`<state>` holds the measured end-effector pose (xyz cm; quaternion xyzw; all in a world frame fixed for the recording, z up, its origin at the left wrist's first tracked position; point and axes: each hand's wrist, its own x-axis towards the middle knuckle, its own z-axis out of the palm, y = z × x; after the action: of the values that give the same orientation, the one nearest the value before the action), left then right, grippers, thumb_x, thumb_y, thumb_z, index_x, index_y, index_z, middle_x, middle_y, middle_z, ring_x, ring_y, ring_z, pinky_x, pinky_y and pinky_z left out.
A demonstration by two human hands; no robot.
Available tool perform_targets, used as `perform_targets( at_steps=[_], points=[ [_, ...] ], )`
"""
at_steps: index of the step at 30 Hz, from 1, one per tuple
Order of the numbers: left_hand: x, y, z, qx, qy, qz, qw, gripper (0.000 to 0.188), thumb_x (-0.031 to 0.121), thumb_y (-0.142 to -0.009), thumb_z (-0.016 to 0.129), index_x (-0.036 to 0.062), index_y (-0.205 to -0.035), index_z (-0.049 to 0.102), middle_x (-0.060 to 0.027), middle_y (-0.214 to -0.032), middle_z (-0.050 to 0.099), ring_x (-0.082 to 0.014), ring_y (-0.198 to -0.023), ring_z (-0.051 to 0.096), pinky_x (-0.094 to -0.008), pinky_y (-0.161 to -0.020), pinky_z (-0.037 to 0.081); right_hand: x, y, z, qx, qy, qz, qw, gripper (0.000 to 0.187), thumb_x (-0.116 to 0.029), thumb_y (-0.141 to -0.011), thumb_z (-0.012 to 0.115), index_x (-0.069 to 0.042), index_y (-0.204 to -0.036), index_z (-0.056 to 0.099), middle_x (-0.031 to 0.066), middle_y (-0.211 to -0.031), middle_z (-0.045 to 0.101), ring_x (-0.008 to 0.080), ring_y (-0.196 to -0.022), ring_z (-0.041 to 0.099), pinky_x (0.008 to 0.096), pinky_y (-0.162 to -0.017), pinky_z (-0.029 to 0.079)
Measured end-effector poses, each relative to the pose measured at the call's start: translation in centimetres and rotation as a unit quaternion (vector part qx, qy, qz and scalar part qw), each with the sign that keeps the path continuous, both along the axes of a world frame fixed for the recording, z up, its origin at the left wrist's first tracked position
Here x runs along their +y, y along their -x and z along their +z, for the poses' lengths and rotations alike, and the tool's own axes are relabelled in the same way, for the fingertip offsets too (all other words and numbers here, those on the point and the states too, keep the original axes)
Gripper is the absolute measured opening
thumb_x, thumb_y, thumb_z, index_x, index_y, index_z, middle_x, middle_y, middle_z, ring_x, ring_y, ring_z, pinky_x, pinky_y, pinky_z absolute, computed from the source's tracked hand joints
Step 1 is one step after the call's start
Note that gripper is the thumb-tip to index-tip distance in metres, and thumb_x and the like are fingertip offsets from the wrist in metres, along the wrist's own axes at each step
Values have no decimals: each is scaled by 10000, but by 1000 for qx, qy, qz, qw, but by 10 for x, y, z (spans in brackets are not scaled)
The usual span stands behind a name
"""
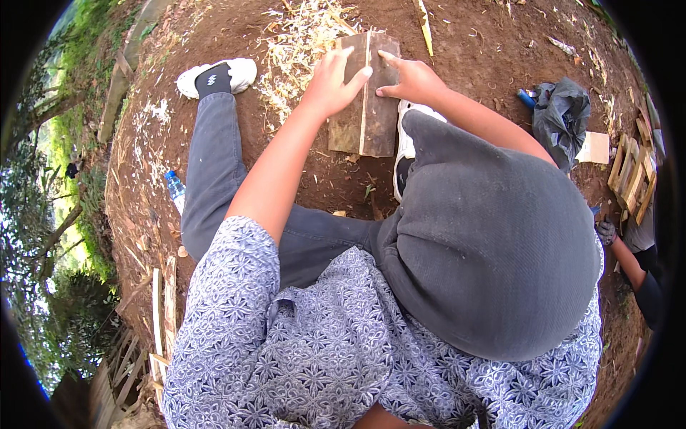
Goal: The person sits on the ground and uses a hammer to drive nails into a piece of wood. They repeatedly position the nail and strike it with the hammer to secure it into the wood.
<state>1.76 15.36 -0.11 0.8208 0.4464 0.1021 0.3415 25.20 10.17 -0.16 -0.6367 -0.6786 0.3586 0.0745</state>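
Two flat, weathered wooden boards lie side by side on the ground in front of me, a left board (346, 134) and a right board (381, 131), with a pale, narrow seam between them. My left hand (331, 84) grips the left board near its far end, its thumb reaching across toward the seam. On the other side, my right hand (416, 83) holds the right board, with forefinger and thumb on its top face. The fingers curled past the boards' outer edges are partly hidden. My raised right knee (493, 236) stands close to the near end.
Curly wood shavings (293, 46) cover the soil beyond the boards. A water bottle (175, 190) lies beside my left leg. To the right are a black plastic bag (561, 114) and a small wooden pallet (632, 175). Another person's gloved hand (606, 232) shows at the right.
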Motion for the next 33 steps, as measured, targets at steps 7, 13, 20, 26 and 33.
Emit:
perform_targets(
  at_steps=[7,13,20,26,33],
  points=[
    [52,-38,-39,118,-26,5,993,611,454,-972,594,-6,-1372,556,-257,-1389,555,-408,-1315,524,-475,-1113,436,5,-6,8,7,98,-6,995,677,-418,-890,765,-131,-1471,567,175,-1033,732,301,-970,706,437,-883,552],
    [62,-39,-47,184,-37,-53,981,620,498,-950,608,24,-1349,606,-229,-1387,559,-385,-1303,539,-475,-1088,470,1,-26,3,77,101,-90,988,557,-368,-933,743,-140,-1425,613,83,-741,643,175,-677,617,381,-670,509],
    [81,-51,-47,194,6,-45,980,640,557,-902,645,45,-1286,631,-219,-1324,608,-370,-1252,588,-462,-1044,494,36,-25,6,33,96,-38,994,720,-425,-911,730,-77,-1499,503,252,-1223,695,390,-1167,667,467,-1007,520],
    [77,-67,-11,161,93,-64,981,568,530,-898,653,29,-1160,598,-222,-1205,664,-380,-1195,620,-492,-968,495,47,-25,3,30,92,-16,995,809,-430,-909,731,-102,-1574,405,284,-1343,637,414,-1248,624,470,-1067,491],
    [63,-48,-12,28,81,-35,996,568,506,-929,609,15,-1215,584,-231,-1266,651,-407,-1256,566,-499,-1062,457,59,-27,11,97,85,-20,991,657,-440,-908,768,-96,-1421,545,186,-970,735,277,-905,733,412,-809,563]
  ],
)
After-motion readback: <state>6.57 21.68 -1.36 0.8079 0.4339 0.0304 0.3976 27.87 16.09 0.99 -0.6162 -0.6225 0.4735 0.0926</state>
